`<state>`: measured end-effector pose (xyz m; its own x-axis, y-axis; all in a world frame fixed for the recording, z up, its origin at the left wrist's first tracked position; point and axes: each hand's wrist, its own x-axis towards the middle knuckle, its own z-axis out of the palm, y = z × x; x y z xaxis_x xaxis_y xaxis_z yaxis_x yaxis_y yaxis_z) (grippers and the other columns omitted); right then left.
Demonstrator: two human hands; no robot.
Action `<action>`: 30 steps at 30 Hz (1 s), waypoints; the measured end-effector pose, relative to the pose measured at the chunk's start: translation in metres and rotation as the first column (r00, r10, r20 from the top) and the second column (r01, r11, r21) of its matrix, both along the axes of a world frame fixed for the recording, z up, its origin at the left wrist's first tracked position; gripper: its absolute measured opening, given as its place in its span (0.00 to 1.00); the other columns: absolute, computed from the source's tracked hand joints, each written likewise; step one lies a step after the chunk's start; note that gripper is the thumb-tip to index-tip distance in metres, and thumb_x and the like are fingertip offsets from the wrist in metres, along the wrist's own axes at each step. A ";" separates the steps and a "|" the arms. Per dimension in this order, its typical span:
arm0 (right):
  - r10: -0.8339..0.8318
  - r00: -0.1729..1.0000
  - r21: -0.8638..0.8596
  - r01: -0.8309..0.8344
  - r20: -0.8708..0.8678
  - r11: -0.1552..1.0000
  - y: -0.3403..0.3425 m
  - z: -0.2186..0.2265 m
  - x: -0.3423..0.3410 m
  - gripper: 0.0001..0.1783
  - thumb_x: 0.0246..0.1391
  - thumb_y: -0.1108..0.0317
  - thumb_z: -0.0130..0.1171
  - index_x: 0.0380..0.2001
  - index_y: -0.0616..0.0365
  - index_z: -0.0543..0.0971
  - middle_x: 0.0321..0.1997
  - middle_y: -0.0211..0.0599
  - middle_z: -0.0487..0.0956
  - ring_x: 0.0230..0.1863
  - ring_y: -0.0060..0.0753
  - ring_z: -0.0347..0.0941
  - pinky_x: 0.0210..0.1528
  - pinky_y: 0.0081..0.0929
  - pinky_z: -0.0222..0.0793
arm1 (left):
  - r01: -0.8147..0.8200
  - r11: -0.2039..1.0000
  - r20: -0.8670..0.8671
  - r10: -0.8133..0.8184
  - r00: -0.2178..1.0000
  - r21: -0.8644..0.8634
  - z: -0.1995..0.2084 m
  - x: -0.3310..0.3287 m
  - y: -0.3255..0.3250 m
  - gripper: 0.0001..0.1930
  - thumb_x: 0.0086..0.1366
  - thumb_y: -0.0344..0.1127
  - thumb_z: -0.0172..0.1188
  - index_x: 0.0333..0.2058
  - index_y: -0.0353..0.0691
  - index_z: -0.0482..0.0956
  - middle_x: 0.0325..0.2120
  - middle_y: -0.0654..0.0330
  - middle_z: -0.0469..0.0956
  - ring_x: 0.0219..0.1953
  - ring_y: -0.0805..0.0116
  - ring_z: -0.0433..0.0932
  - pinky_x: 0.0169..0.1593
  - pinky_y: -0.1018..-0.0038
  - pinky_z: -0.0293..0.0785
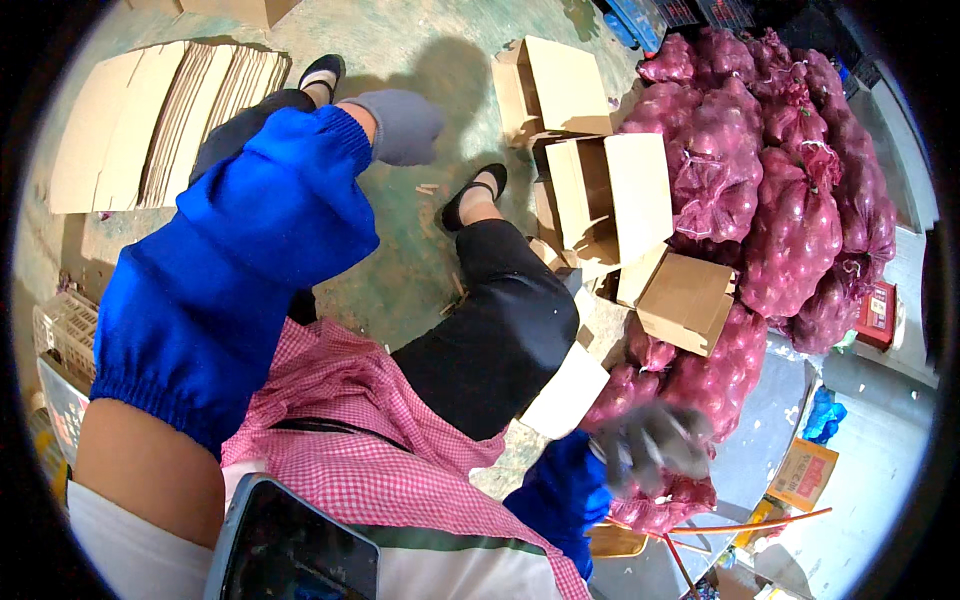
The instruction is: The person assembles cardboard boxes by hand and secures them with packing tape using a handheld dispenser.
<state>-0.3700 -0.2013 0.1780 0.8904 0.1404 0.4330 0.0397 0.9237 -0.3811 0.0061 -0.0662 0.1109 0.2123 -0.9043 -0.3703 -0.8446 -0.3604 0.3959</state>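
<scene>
My left hand (400,126), in a grey glove below a blue sleeve cover (240,250), is held out over the floor in front of me. Its fingers do not show, and nothing is visible in it. Off to my right, my right hand (655,442) wears a grey glove and is blurred. Its fingers look spread over a purple mesh bag of onions (715,375); whether they touch it I cannot tell. More mesh onion bags (790,235) are piled beyond. An open cardboard box (690,302) rests against the pile.
Open cardboard boxes (570,95) stand in front of the onion bags. At the far left lies a stack of flattened cardboard (165,125). Plastic crates (68,330) are at my left side. Thin reddish sticks (745,526) jut out below my right hand. A phone (295,545) is near my chest.
</scene>
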 end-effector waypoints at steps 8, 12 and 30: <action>-0.999 0.040 -0.978 0.208 -0.022 0.030 -0.051 0.043 0.053 0.27 0.54 0.61 0.53 0.52 0.71 0.65 0.47 0.47 0.72 0.46 0.37 0.70 0.47 0.33 0.68 | -0.022 0.996 0.011 0.021 1.000 0.085 -0.007 0.000 0.002 0.18 0.54 0.44 0.54 0.40 0.41 0.76 0.36 0.50 0.76 0.41 0.51 0.75 0.45 0.60 0.69; -0.626 0.569 -0.726 0.073 -0.532 0.684 -0.006 0.059 0.101 0.27 0.54 0.60 0.52 0.52 0.67 0.65 0.50 0.54 0.69 0.48 0.50 0.70 0.50 0.44 0.68 | -0.019 0.998 0.024 0.017 1.000 0.058 0.000 0.005 0.002 0.18 0.54 0.45 0.54 0.40 0.41 0.76 0.37 0.50 0.76 0.41 0.51 0.75 0.45 0.60 0.70; -0.655 0.718 -0.941 -0.337 -0.236 -0.031 -0.024 -0.003 0.144 0.24 0.43 0.56 0.62 0.40 0.62 0.77 0.43 0.48 0.76 0.45 0.42 0.73 0.48 0.30 0.67 | -0.015 1.000 -0.037 0.014 0.999 -0.020 0.005 0.004 0.003 0.16 0.54 0.43 0.54 0.38 0.40 0.75 0.34 0.50 0.76 0.39 0.50 0.75 0.42 0.58 0.70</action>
